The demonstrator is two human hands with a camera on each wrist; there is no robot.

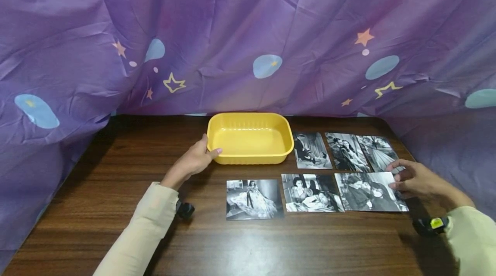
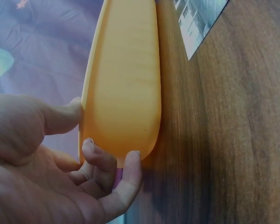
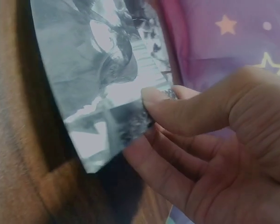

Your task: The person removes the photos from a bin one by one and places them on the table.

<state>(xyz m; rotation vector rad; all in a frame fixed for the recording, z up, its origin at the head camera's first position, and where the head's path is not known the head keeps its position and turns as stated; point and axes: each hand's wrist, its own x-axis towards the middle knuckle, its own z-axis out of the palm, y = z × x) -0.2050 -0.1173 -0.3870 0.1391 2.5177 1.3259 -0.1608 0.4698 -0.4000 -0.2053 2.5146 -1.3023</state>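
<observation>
My left hand (image 1: 195, 157) grips the left end of a yellow plastic basin (image 1: 252, 159), thumb at the rim and fingers against the outer wall. The left wrist view shows the basin's side (image 2: 126, 88) close up, with the fingertips on its lower corner. At the right, my right hand (image 1: 415, 181) pinches the right edge of a black-and-white photo (image 1: 364, 196) of people close together. In the right wrist view the thumb lies on the glossy face of this photo (image 3: 79, 79) and the fingers are behind it, partly hidden.
Two more photos lie in the front row: a woman in a wide gown (image 1: 253, 200) and a seated woman (image 1: 311, 194). Behind them are three others (image 1: 311, 151), (image 1: 346, 151), (image 1: 376, 151). A purple patterned cloth (image 1: 232, 30) hangs behind the brown wooden table (image 1: 252, 250).
</observation>
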